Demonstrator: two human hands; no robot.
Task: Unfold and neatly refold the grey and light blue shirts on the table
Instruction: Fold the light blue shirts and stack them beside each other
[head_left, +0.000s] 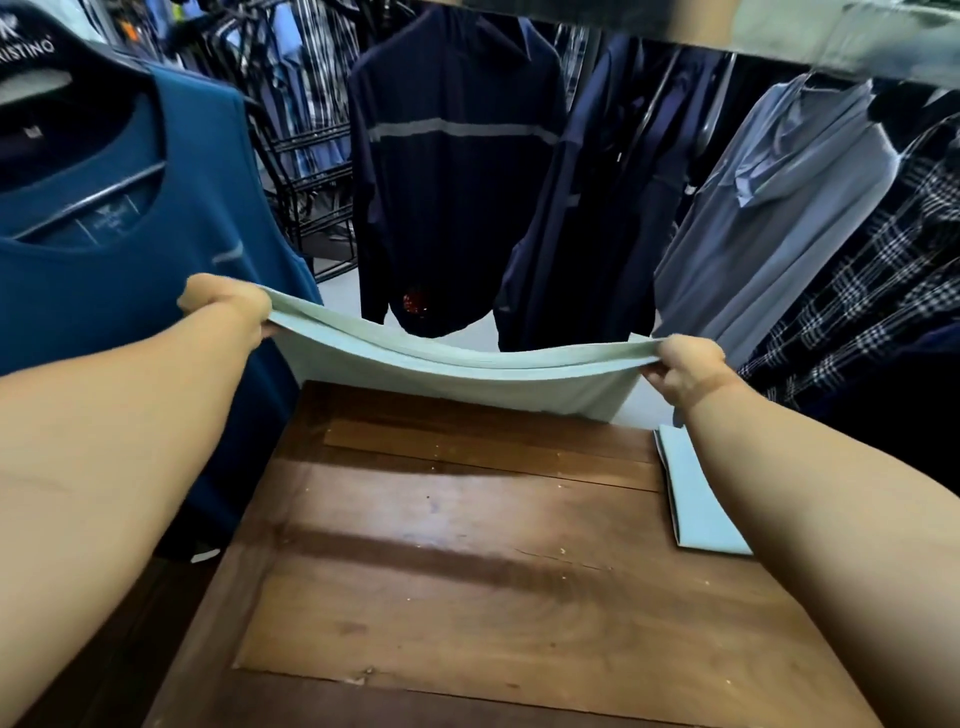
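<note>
- Step in hand, I judge: unfolding, with the light blue shirt (467, 374) held stretched in the air over the worktop's (467, 545) far edge
- Left hand (228, 306) and right hand (685, 371) each pinch an end of its top edge in curled fingers (658, 378)
- Next it wants laying flat on the worktop and smoothing
- A folded cloth (696, 499) at the right edge is half hidden by the arm; whether it is grey, I cannot tell

A clothing shop: hung garments crowd around a wooden bench (467, 571) (a teal shirt (156, 234) on a branded hanger (31, 47), navy jackets (452, 171), plaid shirts (872, 291)), with wire racks (311, 171) behind.
</note>
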